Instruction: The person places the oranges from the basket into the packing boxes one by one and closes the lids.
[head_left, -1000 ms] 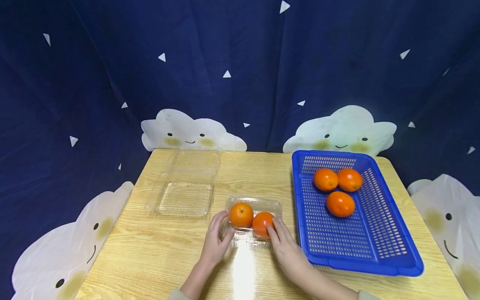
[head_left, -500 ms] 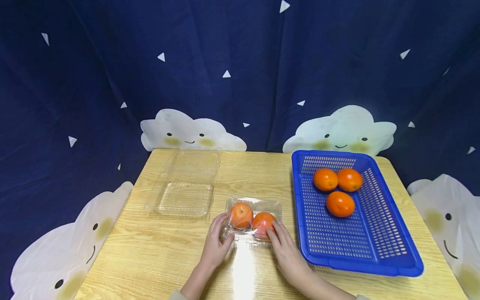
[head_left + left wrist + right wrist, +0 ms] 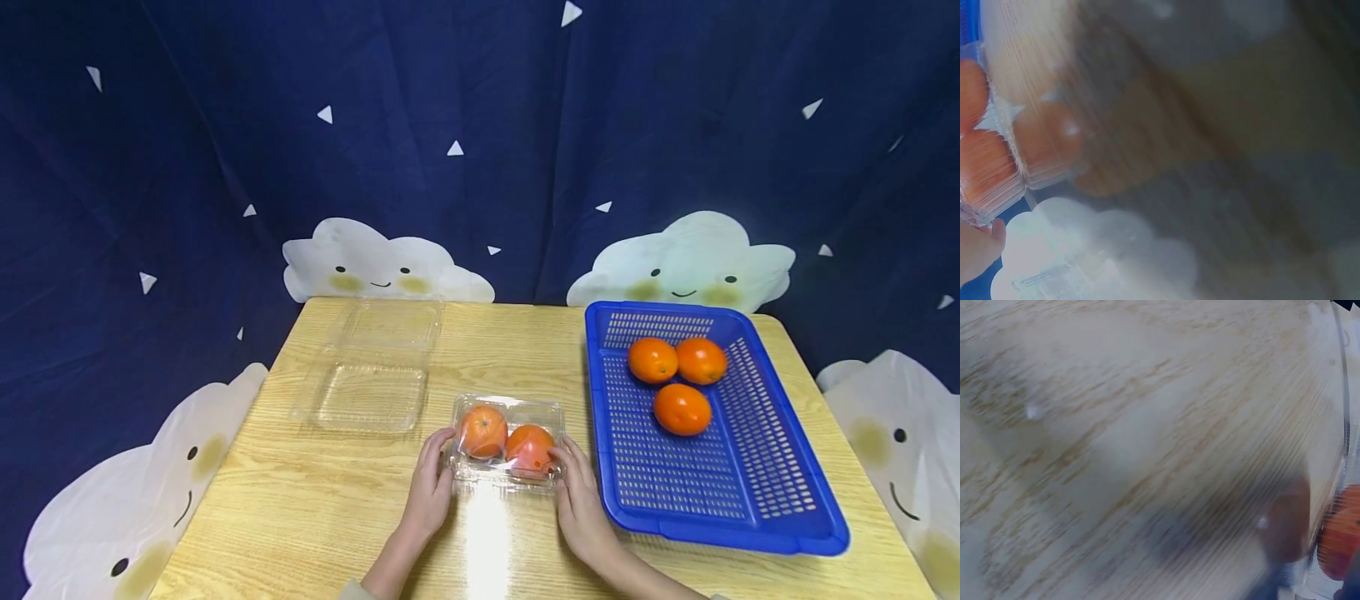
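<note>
My left hand (image 3: 431, 490) and right hand (image 3: 581, 507) touch the clear box's (image 3: 507, 438) ends, fingers loose, well in from the tabletop's (image 3: 300, 500) back edge. Probably slick, flimsy: best held by bottom corners. Fully snapped? Can't tell.

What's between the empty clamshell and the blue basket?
In the head view, between the empty clamshell and the blue basket: a covered clear clamshell holding two oranges, with the left hand and right hand at its sides.

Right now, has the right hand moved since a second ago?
Yes: in the head view, the right hand shifted slightly right, toward the blue basket.
</note>
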`<state>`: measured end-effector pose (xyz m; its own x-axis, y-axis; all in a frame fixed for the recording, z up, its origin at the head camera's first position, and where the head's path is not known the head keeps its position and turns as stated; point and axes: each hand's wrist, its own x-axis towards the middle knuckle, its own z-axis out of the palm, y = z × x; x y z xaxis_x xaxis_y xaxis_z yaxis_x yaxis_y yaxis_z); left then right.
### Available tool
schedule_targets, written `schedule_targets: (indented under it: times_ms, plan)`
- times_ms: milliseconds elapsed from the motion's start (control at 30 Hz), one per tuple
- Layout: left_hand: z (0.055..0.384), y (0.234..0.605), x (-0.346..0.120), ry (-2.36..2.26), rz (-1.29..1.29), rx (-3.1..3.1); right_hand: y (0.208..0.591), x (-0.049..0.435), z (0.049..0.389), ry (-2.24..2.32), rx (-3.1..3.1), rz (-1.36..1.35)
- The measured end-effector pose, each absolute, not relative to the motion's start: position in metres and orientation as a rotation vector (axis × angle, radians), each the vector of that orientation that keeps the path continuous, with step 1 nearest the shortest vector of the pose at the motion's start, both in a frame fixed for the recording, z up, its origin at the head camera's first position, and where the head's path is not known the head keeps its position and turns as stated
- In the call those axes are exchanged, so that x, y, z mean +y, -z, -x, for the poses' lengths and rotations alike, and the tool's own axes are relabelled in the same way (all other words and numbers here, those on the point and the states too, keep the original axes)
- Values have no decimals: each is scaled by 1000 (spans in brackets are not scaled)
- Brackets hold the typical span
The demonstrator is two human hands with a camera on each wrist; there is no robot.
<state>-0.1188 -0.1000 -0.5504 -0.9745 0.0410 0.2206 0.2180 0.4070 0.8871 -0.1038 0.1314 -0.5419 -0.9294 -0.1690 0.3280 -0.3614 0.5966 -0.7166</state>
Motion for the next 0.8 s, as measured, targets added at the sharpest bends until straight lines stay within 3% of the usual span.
schedule_targets:
  times_ms: [433, 800]
  plan:
    - [124, 546, -100, 1786, -29, -2489, 542, 135, 104, -1560, -2794, -84]
    - [126, 548, -105, 1780, -172, -2633, 541, 135, 107, -1767, -2798, 8]
